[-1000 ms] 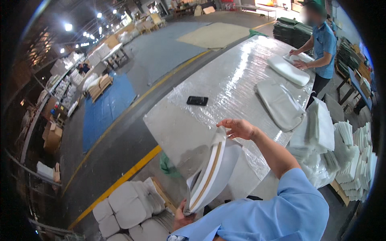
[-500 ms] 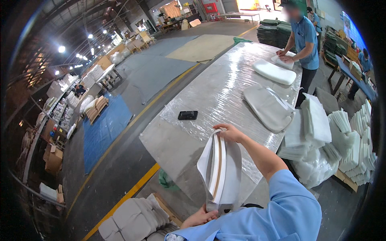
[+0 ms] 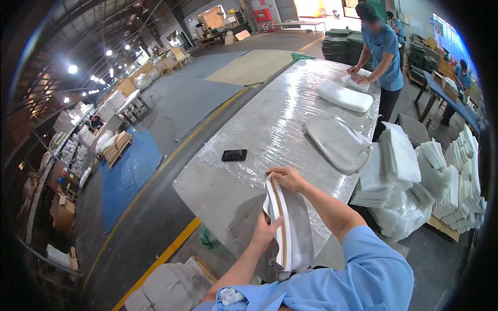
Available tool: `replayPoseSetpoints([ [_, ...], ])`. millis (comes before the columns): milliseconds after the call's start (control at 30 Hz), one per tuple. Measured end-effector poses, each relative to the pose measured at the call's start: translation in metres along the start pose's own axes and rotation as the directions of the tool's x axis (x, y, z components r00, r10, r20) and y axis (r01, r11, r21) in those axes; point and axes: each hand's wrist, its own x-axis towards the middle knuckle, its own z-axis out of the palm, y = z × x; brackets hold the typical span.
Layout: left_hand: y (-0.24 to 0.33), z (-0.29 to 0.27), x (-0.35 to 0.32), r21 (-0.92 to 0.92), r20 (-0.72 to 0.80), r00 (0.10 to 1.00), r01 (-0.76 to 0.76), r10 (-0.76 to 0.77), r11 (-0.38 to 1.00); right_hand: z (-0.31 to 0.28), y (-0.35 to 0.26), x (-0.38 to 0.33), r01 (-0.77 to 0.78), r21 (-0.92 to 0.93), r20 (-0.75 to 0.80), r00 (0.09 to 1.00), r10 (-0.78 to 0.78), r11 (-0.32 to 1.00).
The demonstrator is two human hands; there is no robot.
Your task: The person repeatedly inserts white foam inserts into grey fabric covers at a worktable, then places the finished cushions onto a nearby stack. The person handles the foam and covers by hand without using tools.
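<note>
One grey padded piece [image 3: 300,223] with a brown stripe [image 3: 281,220] along its white edge is held upright over the near end of the plastic-covered desk [image 3: 207,181]. The right hand [image 3: 288,178] grips its upper end, fingertips partly lost behind the fabric. The left hand [image 3: 266,231] lays a thumb across the white edge; its other fingers are out of sight, and whether they are closed on the piece cannot be told. The lower end disappears against a blue shirt [image 3: 332,277].

On the desk, a black phone [image 3: 234,155] rests toward the left edge; a grey cover [image 3: 334,142] and a white cushion [image 3: 345,97] lie along the right. At the far end of the desk, a co-worker [image 3: 384,57], legs partly hidden, presses both hands onto a small white piece [image 3: 357,83] that they largely mask. Right of the desk rise white pads [image 3: 399,155]; left of its near end, a grey stack [image 3: 174,290] is cut off by the lower rim.
</note>
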Motion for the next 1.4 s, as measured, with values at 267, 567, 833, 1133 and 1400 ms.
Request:
replayPoseSetpoints([
  [267, 0.028, -0.030, 0.119, 0.504, -0.304, 0.906, -0.109, 0.294, 0.857, 0.000, -0.006, 0.010, 0.079, -0.104, 0.045, 0.996, -0.074, 0.991],
  [567, 0.022, -0.035, 0.143, 0.505, -0.402, 0.853, -0.098, 0.334, 0.857, 0.004, -0.005, 0.027, 0.283, -0.413, 0.059, 0.957, -0.285, 0.866],
  [833, 0.021, -0.046, 0.142, 0.460, -0.353, 0.847, -0.212, 0.396, 0.863, 0.018, -0.002, 0.027, 0.144, -0.027, 0.007, 0.990, -0.144, 0.989],
  [1133, 0.059, -0.070, 0.205, 0.249, -0.143, 0.938, -0.274, 0.315, 0.929, 0.041, 0.002, 0.013, 0.002, 0.323, -0.071, 0.997, 0.022, 0.946],
  [1400, 0.026, -0.052, 0.235, 0.001, 0.239, 0.969, 0.064, -0.062, 0.998, 0.066, 0.008, -0.004, 0.150, 0.227, -0.340, 0.938, -0.066, 0.962],
])
